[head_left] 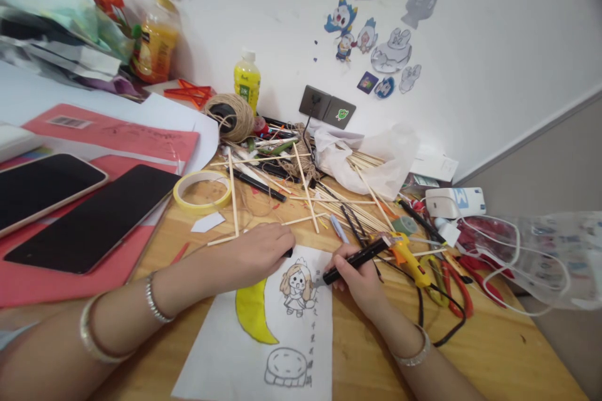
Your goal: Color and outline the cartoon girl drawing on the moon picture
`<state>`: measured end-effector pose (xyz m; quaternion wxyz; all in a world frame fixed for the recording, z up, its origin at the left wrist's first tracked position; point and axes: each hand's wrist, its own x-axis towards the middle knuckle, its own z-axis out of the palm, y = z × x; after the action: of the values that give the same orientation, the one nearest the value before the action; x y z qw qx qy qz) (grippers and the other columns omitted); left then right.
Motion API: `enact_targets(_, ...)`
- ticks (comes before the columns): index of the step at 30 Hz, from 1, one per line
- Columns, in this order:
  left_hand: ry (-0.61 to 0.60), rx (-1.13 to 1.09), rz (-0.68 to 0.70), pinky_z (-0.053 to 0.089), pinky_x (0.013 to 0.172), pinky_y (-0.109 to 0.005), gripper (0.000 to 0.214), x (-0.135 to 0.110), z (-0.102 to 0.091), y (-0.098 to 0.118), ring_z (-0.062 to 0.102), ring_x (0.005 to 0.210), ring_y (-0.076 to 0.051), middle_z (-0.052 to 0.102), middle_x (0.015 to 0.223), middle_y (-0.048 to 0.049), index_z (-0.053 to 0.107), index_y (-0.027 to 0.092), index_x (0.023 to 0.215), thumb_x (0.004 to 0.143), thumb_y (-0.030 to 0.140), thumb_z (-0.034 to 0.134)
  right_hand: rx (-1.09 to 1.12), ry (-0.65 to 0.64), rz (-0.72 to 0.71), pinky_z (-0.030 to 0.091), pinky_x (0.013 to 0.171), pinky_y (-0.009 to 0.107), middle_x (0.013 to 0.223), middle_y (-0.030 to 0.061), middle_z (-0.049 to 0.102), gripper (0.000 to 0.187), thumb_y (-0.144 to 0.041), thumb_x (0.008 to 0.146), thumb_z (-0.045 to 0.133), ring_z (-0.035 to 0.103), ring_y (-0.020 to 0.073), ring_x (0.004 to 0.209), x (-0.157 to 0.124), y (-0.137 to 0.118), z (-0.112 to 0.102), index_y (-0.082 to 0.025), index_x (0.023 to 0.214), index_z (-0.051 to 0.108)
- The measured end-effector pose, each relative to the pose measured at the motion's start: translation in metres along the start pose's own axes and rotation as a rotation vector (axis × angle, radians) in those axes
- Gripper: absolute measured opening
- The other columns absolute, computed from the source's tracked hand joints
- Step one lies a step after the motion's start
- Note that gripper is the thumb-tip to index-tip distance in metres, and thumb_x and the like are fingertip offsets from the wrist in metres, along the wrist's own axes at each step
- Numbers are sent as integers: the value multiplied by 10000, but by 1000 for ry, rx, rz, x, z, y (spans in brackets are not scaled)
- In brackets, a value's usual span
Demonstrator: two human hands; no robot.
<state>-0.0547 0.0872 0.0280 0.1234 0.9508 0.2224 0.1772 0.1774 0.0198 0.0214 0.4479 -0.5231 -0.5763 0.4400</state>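
Right hand (360, 281) grips a black marker (355, 258), its tip on the drawing sheet (226, 357) on the wooden bench (493, 351), beside a cartoon girl (296, 288). Left hand (261, 250) presses the sheet's top edge, fingers curled, whether around anything I cannot tell; firm pressure there should keep lines clean.

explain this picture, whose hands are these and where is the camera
There is no machine: a person works with two bare hands, filmed by a camera worn on the head, looking down at a wooden table. The right hand grips a black marker, its tip at a sheet of paper bearing a cartoon figure and a yellow crescent. The left hand rests on the sheet's top edge. Around lie wooden sticks, a tape roll, a twine spool, a glue gun and two phones.
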Motion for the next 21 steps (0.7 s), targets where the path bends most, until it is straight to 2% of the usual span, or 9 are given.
enact_targets(9, -14, 6, -8, 407, 730, -312, 71, 1, -2, 2, 495, 795, -186, 537, 875, -39, 463, 185, 867, 878, 115, 473, 1, -26, -3, 324, 385, 215, 482, -38, 501, 384, -515, 795, 620, 433, 94, 399, 0, 1, 0, -187, 606, 557)
enact_targets(16, 28, -20, 11, 402, 732, -306, 90, -1, 3, -2, 493, 802, -183, 536, 885, -31, 469, 191, 877, 866, 103, 472, -24, -14, -10, 334, 393, 219, 495, -34, 509, 381, -519, 798, 615, 444, 99, 410, -1, 1, 0, -188, 616, 564)
enact_targets(21, 5, -22, -5, 401, 726, -309, 77, -1, 0, 0, 494, 793, -186, 538, 876, -37, 477, 183, 873, 870, 106, 475, -26, -13, -12, 326, 397, 219, 497, -36, 504, 375, -504, 797, 620, 440, 98, 411, 0, -1, 0, -188, 606, 557)
